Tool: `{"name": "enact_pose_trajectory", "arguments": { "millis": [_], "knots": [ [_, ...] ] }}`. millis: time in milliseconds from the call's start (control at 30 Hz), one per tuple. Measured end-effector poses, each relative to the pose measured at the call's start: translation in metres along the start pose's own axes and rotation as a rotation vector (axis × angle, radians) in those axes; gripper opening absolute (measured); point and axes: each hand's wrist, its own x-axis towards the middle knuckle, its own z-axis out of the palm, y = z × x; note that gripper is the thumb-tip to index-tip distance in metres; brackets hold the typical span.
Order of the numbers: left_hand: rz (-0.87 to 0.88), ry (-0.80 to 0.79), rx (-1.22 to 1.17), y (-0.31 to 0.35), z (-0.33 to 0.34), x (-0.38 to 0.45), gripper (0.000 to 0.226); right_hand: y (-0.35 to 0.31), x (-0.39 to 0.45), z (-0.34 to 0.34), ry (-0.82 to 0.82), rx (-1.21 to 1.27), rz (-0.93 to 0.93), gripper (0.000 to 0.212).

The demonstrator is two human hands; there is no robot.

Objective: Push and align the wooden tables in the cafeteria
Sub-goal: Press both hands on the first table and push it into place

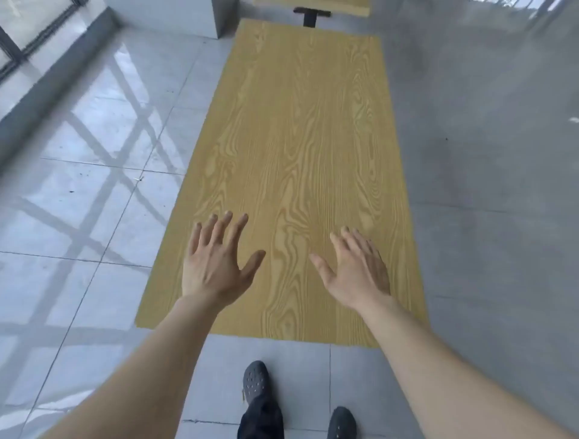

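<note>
A long wooden table (300,131) with a yellow grain top runs straight away from me, its near short edge just in front of my feet. My left hand (216,266) hovers over the near left part of the top, fingers spread, holding nothing. My right hand (357,269) is over the near right part, also spread and empty. Whether the palms touch the wood I cannot tell. Beyond the far end, the edge of a second wooden table (313,3) and its black foot (311,15) show.
A grey concrete wall (488,156) runs close along the table's right side. Glossy grey floor tiles (94,188) spread to the left, with a window frame (18,47) at the far left. A grey block (175,15) stands at the back left. My dark shoes (257,380) are below the table's edge.
</note>
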Motion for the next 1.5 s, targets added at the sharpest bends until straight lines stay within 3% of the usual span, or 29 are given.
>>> {"name": "enact_pose_trajectory", "arguments": {
  "millis": [200,633,1167,1500],
  "knots": [
    [0.126,-0.104,0.018,0.004,0.063,-0.012,0.076,0.033,-0.023,0.058,0.056,-0.034,0.095,0.086],
    [0.187,-0.033,-0.001,0.006,0.128,-0.053,0.075,0.061,-0.063,0.136,0.325,-0.035,0.018,0.072],
    [0.244,0.139,0.032,0.001,0.142,-0.058,0.072,0.065,-0.054,0.152,0.541,-0.012,-0.007,0.063],
    [0.252,0.17,0.054,0.001,0.142,-0.048,0.072,0.065,-0.044,0.147,0.529,-0.024,-0.002,0.063]
  ]
}}
